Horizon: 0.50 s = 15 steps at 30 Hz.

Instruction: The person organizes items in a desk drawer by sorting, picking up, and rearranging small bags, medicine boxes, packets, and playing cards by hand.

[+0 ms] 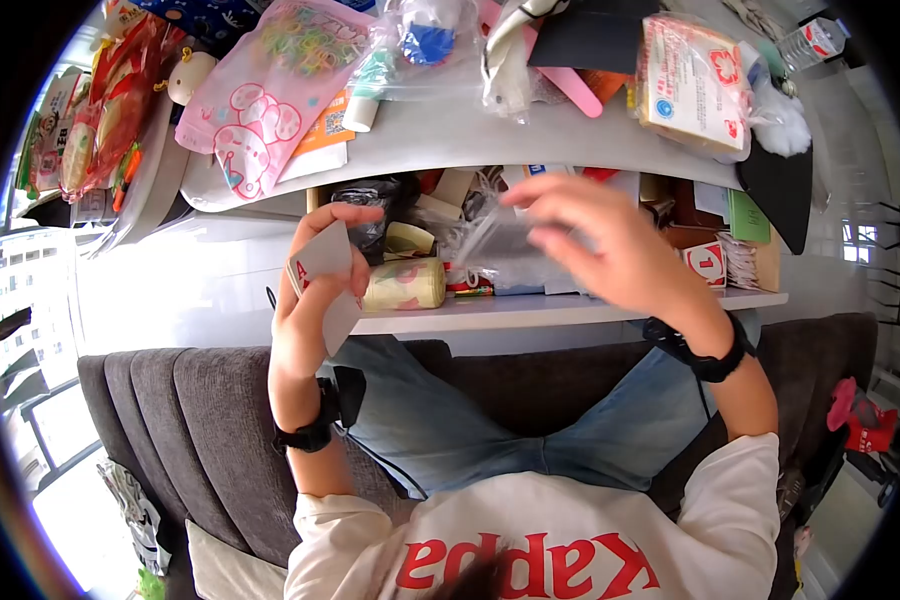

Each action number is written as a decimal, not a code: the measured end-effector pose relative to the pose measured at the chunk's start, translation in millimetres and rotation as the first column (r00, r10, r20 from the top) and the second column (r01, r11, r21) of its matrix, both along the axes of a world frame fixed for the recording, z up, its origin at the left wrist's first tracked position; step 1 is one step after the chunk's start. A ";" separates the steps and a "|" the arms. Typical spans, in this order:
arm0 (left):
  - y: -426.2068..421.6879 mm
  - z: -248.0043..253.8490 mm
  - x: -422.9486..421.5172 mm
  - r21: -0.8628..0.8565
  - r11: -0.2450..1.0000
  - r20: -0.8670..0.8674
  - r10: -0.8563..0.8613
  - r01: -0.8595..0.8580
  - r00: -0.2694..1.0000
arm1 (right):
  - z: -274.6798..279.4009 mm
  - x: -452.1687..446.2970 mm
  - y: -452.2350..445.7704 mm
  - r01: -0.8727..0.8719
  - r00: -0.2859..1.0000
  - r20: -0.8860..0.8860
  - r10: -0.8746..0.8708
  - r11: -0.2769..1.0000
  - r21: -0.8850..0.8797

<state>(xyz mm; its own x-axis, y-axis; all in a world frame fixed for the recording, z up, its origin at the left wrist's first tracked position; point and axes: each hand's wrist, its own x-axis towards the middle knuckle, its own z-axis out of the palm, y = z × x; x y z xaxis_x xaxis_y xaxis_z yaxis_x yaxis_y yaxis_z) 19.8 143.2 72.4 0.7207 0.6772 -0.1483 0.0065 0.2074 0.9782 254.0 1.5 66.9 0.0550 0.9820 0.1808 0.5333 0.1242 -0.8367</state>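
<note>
My left hand (315, 290) is closed around playing cards (322, 265); a red letter A shows on the front one. It is at the left end of an open drawer (570, 306). Beside its fingers lies a yellowish cylindrical roll (406, 285). My right hand (595, 240) hovers over the drawer's middle, slightly blurred, fingers stretched out and apart with nothing visible between them. Below and left of its fingertips is a clear plastic bag (500, 245). Further right in the drawer are a red-and-white card (706, 264) and a stack of cards (740, 262).
On the desk (450, 140) above the drawer lie a pink drawstring-style bag (255, 110), a white tube (361, 108), a wrapped paper packet (692, 85) and a black sheet (778, 190). A water bottle (813, 44) stands far right. A dark sofa (230, 430) is behind me.
</note>
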 end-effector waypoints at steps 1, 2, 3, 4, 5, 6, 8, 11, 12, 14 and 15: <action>3.5 -2.0 -2.0 -0.024 0.999 -0.021 -0.035 0.035 0.999 | -11.9 -5.9 3.4 -0.075 0.996 0.038 0.079 0.993 -0.093; 6.9 -4.6 -3.5 -0.052 0.996 -0.040 -0.070 0.068 0.997 | -25.6 -9.3 7.6 -0.104 0.989 0.091 0.115 0.987 -0.119; 9.8 -7.6 -4.3 -0.081 0.992 -0.058 -0.103 0.099 0.993 | -39.8 -11.1 12.4 -0.132 0.978 0.144 0.153 0.980 -0.148; 10.4 -11.4 -1.3 -0.085 0.986 -0.020 -0.145 0.143 0.989 | -51.4 -12.8 16.7 -0.158 0.961 0.197 0.193 0.971 -0.179; 11.3 -12.3 1.8 -0.070 0.978 -0.067 -0.202 0.197 0.977 | -59.7 -14.1 18.9 -0.194 0.918 0.293 0.266 0.948 -0.252; 12.2 -11.1 5.0 -0.060 0.966 -0.114 -0.258 0.253 0.959 | -66.8 -14.5 18.4 -0.219 0.860 0.379 0.341 0.918 -0.329; 14.7 -19.6 5.7 -0.038 0.946 -0.129 -0.323 0.321 0.938 | -82.3 -15.1 11.8 -0.233 0.821 0.456 0.345 0.930 -0.285; 25.0 -36.1 -4.0 -0.237 0.923 0.092 -0.290 0.304 0.952 | -56.3 -7.7 4.2 -0.174 0.742 0.493 0.454 0.841 -0.512; 27.1 -41.8 -6.0 -0.278 0.914 0.178 -0.255 0.297 0.950 | -50.3 -4.1 0.7 -0.139 0.755 0.485 0.440 0.832 -0.538; 37.6 -61.0 -12.5 -0.354 0.867 0.411 -0.193 0.351 0.891 | -40.9 0.5 -5.0 -0.065 0.782 0.473 0.406 0.808 -0.585; 42.8 -68.3 -16.6 -0.383 0.840 0.517 -0.150 0.385 0.843 | -36.8 -0.7 -5.0 -0.053 0.784 0.464 0.412 0.790 -0.611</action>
<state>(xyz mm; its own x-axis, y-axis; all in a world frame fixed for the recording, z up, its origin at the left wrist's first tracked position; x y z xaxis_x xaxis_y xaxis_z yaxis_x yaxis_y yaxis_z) 3.2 186.0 4.1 0.9238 0.3830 -0.0003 -0.2834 0.6840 0.6722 253.4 -3.4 30.2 -0.1211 0.8803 -0.4587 0.9291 -0.0622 -0.3646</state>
